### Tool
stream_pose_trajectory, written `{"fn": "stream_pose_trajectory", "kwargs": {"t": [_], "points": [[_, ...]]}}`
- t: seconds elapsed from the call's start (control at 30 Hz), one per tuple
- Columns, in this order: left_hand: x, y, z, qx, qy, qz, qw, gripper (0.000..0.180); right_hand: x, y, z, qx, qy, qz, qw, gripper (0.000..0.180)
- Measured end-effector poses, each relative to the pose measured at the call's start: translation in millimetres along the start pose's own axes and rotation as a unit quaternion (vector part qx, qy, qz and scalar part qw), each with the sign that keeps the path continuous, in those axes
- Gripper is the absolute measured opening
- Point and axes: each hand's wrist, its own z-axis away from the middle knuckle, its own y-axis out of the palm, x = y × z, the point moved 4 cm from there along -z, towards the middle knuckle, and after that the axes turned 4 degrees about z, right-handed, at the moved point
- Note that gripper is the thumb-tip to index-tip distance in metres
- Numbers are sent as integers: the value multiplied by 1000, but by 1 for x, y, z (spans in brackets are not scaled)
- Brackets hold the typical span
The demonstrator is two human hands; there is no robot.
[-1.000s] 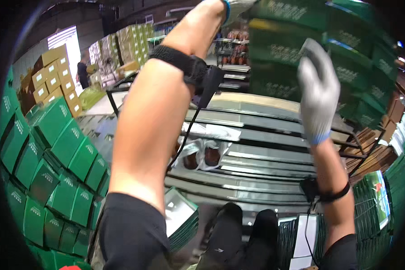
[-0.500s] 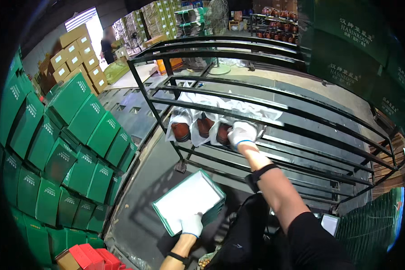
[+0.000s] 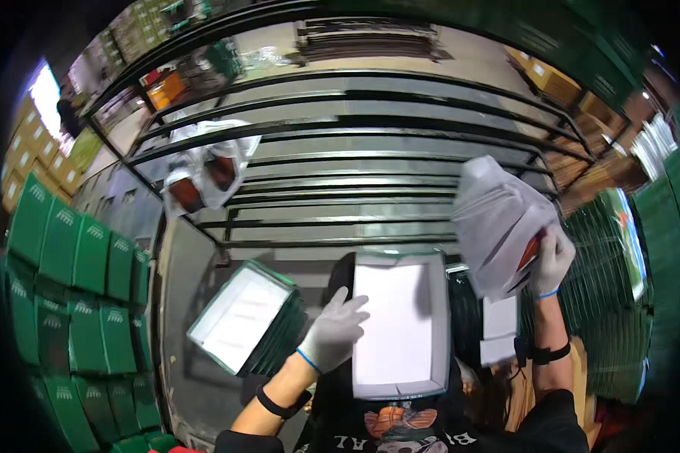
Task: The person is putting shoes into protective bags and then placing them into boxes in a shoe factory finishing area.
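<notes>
My right hand [image 3: 555, 260], in a white glove, grips a brown shoe [image 3: 527, 253] in a thin white wrapper [image 3: 495, 219] that hides most of it. It is held up at the right, in front of the rack. An open green box [image 3: 439, 325] with a white inside sits close to my body. Beside its left wall is my gloved left hand [image 3: 331, 332], fingers spread and holding nothing. Further left lies a stack of green box parts [image 3: 276, 340], the top one showing its white inside. Two more wrapped brown shoes [image 3: 204, 177] rest at the rack's left end.
The black metal rack [image 3: 340, 121] spans the space ahead. Many green boxes [image 3: 68, 302] are piled at the left. Stacked flat green pieces [image 3: 604, 294] stand at the right, near cartons [image 3: 548, 79]. A person [image 3: 69, 117] is far off at the left.
My right hand has lifted a wrapped shoe off the rack and brought it right. My left hand has left the stack's top piece; the open box now shows before me. The view has swung right.
</notes>
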Motion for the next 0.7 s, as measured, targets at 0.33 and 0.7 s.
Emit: {"fn": "stream_pose_trajectory", "kwargs": {"t": [0.33, 0.7], "points": [[-5, -6, -120, -161, -326, 425, 829, 23, 139, -32, 5, 276, -353, -29, 893, 27], [69, 149, -88, -319, -264, 616, 670, 29, 163, 179, 6, 833, -236, -207, 456, 29]]}}
